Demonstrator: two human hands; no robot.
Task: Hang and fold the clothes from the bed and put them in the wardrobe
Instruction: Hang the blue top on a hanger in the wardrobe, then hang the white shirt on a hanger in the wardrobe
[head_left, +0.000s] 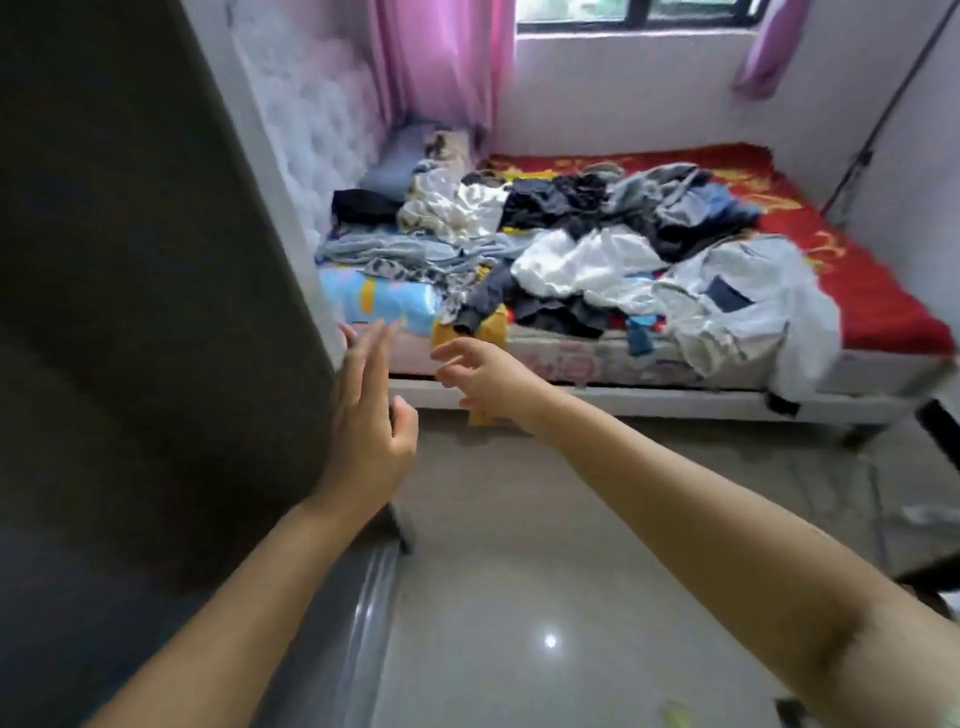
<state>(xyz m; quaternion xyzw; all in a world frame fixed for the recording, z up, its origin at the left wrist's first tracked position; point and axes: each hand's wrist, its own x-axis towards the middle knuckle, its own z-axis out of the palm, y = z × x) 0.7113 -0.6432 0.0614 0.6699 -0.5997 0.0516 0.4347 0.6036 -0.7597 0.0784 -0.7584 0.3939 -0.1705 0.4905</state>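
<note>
many loose garments lie in one tangled heap of clothes (582, 249) across the bed (883, 312), well beyond both hands and untouched. the left hand (363, 415) is held up with its fingers straight and spread, holding nothing, close to the dark panel (130, 312) at the left. the right hand (483, 379) reaches toward the bed edge with fingers loosely curled, also empty. the cloth looks soft, light and limp, so it will likely sag and drag its neighbours along when lifted. the dark garment (483, 301) and the yellow cloth (493, 325) hanging over the near edge are closest; pinching one at a collar or hem seems best to free it.
</note>
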